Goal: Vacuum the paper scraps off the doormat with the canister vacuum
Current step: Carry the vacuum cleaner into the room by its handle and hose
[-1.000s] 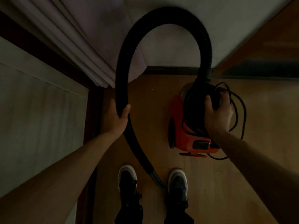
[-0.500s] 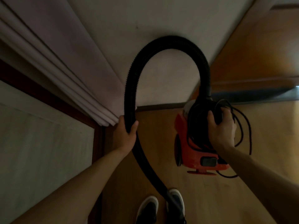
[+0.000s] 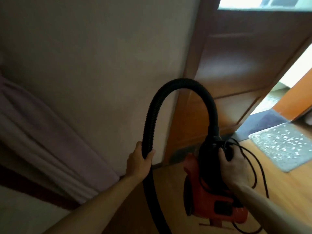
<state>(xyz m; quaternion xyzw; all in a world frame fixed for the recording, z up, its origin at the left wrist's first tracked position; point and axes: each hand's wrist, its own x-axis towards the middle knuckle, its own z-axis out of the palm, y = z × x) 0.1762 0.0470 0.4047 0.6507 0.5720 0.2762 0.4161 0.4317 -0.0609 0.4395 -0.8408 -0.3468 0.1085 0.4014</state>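
The red and black canister vacuum (image 3: 211,200) hangs low at centre right, carried by its top handle in my right hand (image 3: 233,168). Its black ribbed hose (image 3: 182,85) arches up from the canister and comes down into my left hand (image 3: 140,162), which grips it. The hose's lower end runs out of view at the bottom. A loose black power cord (image 3: 258,166) dangles beside the canister. The grey doormat (image 3: 287,147), strewn with several white paper scraps (image 3: 285,141), lies on the wooden floor at the right, by the open doorway.
A pale wall (image 3: 101,65) fills the left and centre, with a folded purple curtain (image 3: 42,141) along it. A brown wooden door (image 3: 236,65) stands open at the upper right, beside a bright doorway (image 3: 287,92) and an orange door frame (image 3: 293,98).
The view has swung up and to the right. My shoes have left the frame and the doormat and doorway have come into sight. Both hands keep their grips.
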